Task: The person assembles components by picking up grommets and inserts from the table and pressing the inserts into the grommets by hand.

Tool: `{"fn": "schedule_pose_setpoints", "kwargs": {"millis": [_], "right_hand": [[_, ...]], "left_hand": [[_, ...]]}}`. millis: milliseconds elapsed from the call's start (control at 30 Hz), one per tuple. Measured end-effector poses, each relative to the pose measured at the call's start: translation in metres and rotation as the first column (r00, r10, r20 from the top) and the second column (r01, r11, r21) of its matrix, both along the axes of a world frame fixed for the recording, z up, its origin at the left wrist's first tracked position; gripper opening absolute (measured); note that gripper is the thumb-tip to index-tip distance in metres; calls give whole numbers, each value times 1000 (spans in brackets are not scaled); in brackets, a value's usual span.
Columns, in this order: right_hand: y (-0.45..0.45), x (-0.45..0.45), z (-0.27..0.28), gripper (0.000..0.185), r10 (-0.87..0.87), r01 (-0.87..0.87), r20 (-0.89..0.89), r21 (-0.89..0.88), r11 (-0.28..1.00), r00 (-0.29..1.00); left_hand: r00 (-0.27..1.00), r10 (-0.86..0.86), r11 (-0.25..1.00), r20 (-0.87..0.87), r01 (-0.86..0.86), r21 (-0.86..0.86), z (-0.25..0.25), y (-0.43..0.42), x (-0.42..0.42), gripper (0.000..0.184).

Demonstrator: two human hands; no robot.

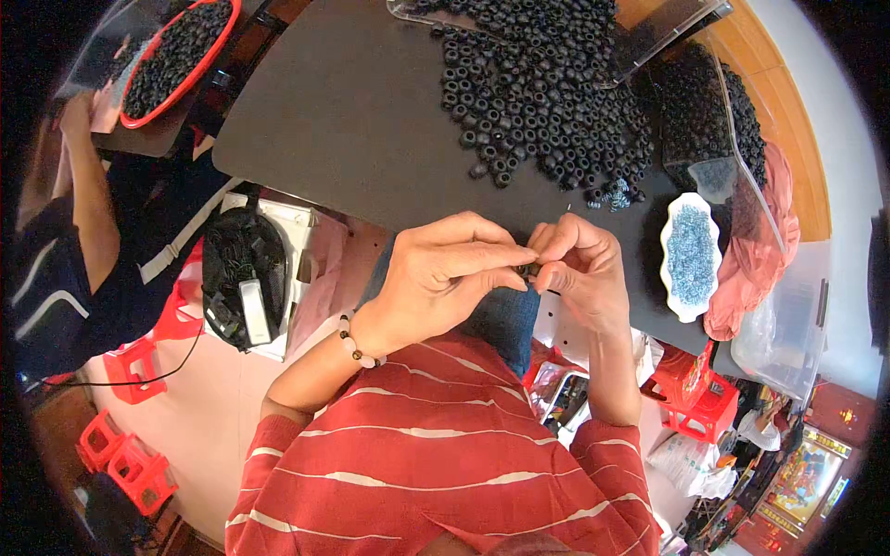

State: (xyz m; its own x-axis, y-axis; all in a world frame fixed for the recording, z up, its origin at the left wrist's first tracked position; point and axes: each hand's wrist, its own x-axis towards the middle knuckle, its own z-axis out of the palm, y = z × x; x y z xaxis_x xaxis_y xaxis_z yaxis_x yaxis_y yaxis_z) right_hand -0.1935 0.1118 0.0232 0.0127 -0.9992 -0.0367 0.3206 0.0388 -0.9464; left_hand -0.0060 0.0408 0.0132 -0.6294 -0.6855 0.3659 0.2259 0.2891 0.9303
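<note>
My left hand (pixel 445 269) and my right hand (pixel 586 269) meet at the front edge of the dark table (pixel 324 111). Between their pinched fingertips is a small dark piece (pixel 530 271), mostly hidden by the fingers. Beyond them lies a large spread of black ring-shaped parts (pixel 547 102). A few pale blue springs (pixel 614 195) sit at its near edge. To the right, a white scalloped dish (pixel 674 295) holds many small bluish pieces (pixel 691 250).
Clear plastic panels (pixel 742 148) stand at the right, near a pink cloth (pixel 742 287). A co-worker's arm (pixel 88 204) is at the left, below a red-rimmed basket (pixel 232 26) of black parts. A black bag (pixel 232 269) lies on a white box. Red stools (pixel 139 371) are on the floor.
</note>
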Motion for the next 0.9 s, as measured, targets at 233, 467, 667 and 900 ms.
{"fn": "schedule_pose_setpoints", "kwargs": {"millis": [233, 467, 667, 900], "right_hand": [[5, 8, 8, 36, -28, 17, 103, 112, 994, 994], [12, 2, -6, 40, 123, -128, 100, 44, 991, 987], [15, 7, -4, 35, 93, -96, 101, 25, 995, 991], [21, 9, -2, 31, 179, -181, 158, 3, 983, 971]], "left_hand": [[998, -27, 998, -61, 24, -49, 3, 1, -1, 24], [993, -21, 999, -112, 19, -26, 5, 4, -3, 30], [999, 12, 988, -41, -18, -150, 11, 1, 1, 37], [993, 44, 916, -108, -83, -393, 6, 2, -1, 44]]}}
